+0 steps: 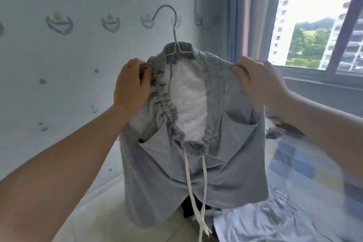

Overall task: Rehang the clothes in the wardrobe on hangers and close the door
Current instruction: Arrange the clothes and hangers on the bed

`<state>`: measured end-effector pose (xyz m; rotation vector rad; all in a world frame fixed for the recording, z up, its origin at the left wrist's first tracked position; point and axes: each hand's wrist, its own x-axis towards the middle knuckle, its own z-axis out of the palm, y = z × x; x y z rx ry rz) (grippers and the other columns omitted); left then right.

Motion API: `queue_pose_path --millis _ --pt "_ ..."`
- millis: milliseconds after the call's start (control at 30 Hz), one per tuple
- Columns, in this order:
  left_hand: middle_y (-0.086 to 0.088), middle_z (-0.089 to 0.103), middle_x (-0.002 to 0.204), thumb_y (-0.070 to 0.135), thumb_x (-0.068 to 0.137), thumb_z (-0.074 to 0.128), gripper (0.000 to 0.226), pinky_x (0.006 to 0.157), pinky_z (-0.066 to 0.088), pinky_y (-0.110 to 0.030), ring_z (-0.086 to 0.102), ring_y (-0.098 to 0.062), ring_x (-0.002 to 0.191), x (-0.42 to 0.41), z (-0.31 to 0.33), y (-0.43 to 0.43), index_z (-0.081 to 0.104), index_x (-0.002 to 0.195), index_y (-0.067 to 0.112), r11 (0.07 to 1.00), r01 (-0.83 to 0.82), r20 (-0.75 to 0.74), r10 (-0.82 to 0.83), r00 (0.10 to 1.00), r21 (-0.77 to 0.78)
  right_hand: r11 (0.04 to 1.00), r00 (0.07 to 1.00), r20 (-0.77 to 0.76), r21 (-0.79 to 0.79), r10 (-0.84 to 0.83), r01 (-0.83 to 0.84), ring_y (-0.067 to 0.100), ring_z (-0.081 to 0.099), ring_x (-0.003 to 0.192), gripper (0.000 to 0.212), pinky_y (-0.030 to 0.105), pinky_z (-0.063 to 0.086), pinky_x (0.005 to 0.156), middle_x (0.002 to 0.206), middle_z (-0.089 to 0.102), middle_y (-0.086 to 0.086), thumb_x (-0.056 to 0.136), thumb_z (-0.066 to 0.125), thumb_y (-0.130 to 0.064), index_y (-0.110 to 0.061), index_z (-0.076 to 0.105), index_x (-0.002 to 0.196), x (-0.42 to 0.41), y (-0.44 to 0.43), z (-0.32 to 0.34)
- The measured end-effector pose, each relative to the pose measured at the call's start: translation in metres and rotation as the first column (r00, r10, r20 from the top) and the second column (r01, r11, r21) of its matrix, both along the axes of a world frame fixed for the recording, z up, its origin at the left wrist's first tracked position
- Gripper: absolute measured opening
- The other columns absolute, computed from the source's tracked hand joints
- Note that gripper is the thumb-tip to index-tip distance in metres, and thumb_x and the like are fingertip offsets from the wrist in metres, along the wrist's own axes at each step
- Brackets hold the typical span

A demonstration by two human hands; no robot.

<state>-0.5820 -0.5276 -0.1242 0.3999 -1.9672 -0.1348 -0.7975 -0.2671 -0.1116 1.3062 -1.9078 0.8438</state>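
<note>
Head view shows the left hand (pixel 130 86) and right hand (pixel 257 82) pinching the grey shorts (pixel 225 143) waistband over a hanger (pixel 173 31) above the bed (pixel 294 192), mid-fitting; carrying to the wardrobe likely follows.

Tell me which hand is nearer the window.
Right. The right hand grips the grey shorts on the side toward the window; the left hand grips their opposite edge, farther away.
</note>
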Motion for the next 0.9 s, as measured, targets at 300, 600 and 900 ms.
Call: queue_pose_path --millis 300,600,900 --pt "0.001 0.052 0.089 0.025 0.1 0.047 0.018 0.072 0.032 -0.025 0.047 -0.017 0.083 -0.183 -0.046 -0.031 0.053 0.097 0.008 0.921 0.374 0.045 -0.38 0.924 0.109 0.913 0.911 0.092 0.117 -0.402 0.391 0.029 0.057 0.07 0.036 0.038 0.048 0.065 0.075 0.056 -0.003 0.096 0.034 -0.046 -0.022 0.061 0.097 -0.091 0.021 -0.032" --pt "-0.002 0.052 0.085 0.019 0.099 0.051 0.018 0.071 0.031 -0.025 0.047 -0.017 0.078 -0.301 -0.088 -0.021 0.055 0.092 0.003 0.776 0.606 0.034 -0.62 0.784 0.175 0.802 0.772 0.219 0.161 -0.597 0.575 0.034 0.061 0.083 0.033 0.044 0.051 0.072 0.093 0.068 0.01 0.094 0.041 -0.042 -0.017 0.063 0.098 -0.136 0.047 -0.071" --pt "0.0 0.056 0.085 0.017 0.097 0.059 0.009 0.072 0.043 -0.035 0.053 -0.022 0.08 -0.376 -0.23 0.043 0.06 0.096 0.008 0.689 0.61 0.323 -0.724 0.609 0.392 0.705 0.528 0.473 0.383 -0.705 0.597 0.029 0.06 0.086 0.016 0.043 0.05 0.072 0.09 0.068 0.004 0.099 0.053 -0.029 -0.018 0.064 0.095 -0.167 0.118 -0.239"
